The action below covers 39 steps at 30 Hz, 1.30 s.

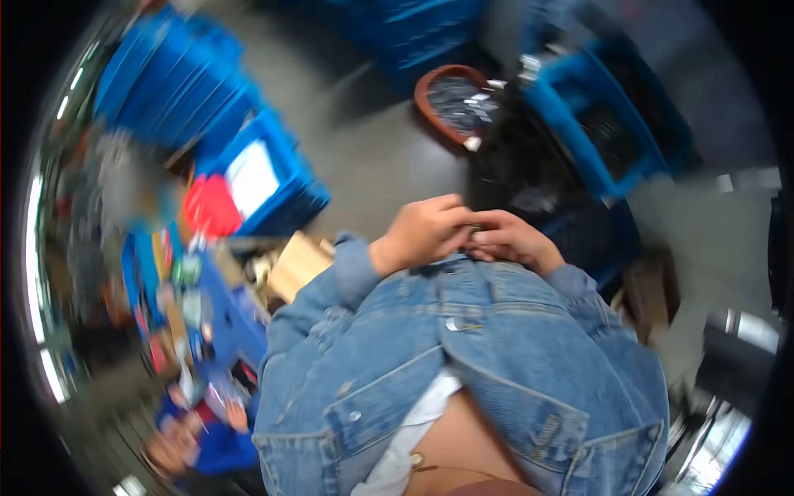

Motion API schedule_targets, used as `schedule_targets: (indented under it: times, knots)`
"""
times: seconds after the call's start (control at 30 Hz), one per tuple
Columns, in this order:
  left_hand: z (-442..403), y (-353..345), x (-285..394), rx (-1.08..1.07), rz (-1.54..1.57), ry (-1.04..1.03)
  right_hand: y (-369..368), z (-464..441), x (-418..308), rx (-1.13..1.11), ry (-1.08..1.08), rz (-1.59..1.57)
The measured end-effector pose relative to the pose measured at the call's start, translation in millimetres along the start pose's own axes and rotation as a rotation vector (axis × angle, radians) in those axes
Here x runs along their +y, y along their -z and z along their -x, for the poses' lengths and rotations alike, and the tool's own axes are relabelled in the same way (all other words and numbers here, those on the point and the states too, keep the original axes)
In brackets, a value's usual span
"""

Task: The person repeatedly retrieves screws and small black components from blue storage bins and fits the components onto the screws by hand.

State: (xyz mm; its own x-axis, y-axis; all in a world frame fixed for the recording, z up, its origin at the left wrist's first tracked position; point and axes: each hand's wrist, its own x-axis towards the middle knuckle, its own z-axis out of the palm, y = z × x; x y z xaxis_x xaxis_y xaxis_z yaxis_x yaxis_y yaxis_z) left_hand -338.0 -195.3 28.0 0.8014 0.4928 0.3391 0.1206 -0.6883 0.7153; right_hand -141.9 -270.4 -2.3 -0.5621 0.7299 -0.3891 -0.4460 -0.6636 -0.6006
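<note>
- The left hand and right hand meet at the hem of the denim jacket; their fingers are bent and the fingertips come together.
- A small dark piece shows between the fingertips, just beyond the jacket's hem; the right thumb and forefinger appear to pinch it; the left fingertips are right by it, though whether they grip it I cannot tell; it is too small and blurred to name.
- The jacket hangs open at the neck over a white garment; a metal button shows on its front.
- Beyond the jacket's hem, slightly right, an orange-brown basin on the floor holds dark, glinting contents, too blurred to name.
- Farther right of the jacket's hem stands an open blue crate with dark contents; a brown cardboard box lies nearer the right sleeve.
- Left beyond the jacket, a blue bin holds a white sheet; a red item is beside the sheet, with stacked blue crates behind.
- Left of the jacket, a blue worktop carries mixed small items, mostly blurred; a tan box is near the left sleeve.
- Beside that worktop, left of the jacket, is another person in blue, one palm showing.
</note>
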Motion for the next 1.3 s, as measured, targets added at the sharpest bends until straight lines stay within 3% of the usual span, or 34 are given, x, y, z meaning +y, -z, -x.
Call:
schedule_targets:
  times: [0.3, 0.4, 0.47, 0.5, 0.57, 0.63, 0.7, 0.83, 0.9, 0.97, 1.03, 1.1, 1.2, 1.3]
  knots:
    - [-175.2, -90.0, 9.0, -0.497, -0.122, -0.265, 116.4, 91.0, -36.0, 0.099, 0.238, -0.085]
    - [-249.1, -118.7, -4.1, -0.486, -0.151, -0.457, 153.9, 111.7, -52.4, 0.184, 0.267, -0.115]
    - [-308.3, -135.9, -25.3, -0.503, -0.056, -0.218, 165.2, 131.6, -73.4, 0.237, 0.276, -0.216]
    - [-340.6, -142.5, -31.8, -0.468, -0.210, -0.264, 176.2, 141.4, -81.5, 0.213, 0.271, -0.255]
    - [-390.8, -172.8, -103.4, -0.375, -0.428, -0.149, 198.0, 158.1, -92.5, 0.190, 0.337, -0.288]
    - [-423.5, -200.1, -144.9, -0.465, -0.773, 0.053, 214.7, 172.4, -102.9, 0.170, 0.380, -0.320]
    - [-437.0, -217.0, -157.0, -0.617, -0.792, 0.158, 223.7, 188.2, -115.3, 0.162, 0.412, -0.350]
    - [-435.6, -250.8, -181.7, -0.512, -0.908, 0.145, 245.8, 227.3, -154.9, 0.259, 0.435, -0.323]
    - [-436.9, -256.4, -183.8, -0.441, -0.912, 0.167, 261.2, 245.7, -186.6, 0.676, 0.462, -0.038]
    - [-440.0, -255.9, -187.9, -0.466, -0.927, 0.119, 311.0, 262.7, -222.2, 0.890, 0.482, 0.353]
    - [-443.4, -251.9, -182.4, -0.481, -0.906, 0.079, 392.8, 256.0, -240.7, 1.296, 0.759, 1.058]
    - [-443.1, -253.2, -187.2, -0.460, -0.918, 0.073, 432.7, 256.0, -268.3, 1.517, 0.345, 1.392]
    - [-445.2, -255.2, -181.8, -0.431, -0.970, 0.029, 474.8, 235.2, -279.0, 1.657, 0.126, 1.787]
    - [-439.3, -253.9, -180.1, -0.249, -0.972, -0.162, 491.2, 223.9, -281.4, 1.488, 0.028, 2.052]
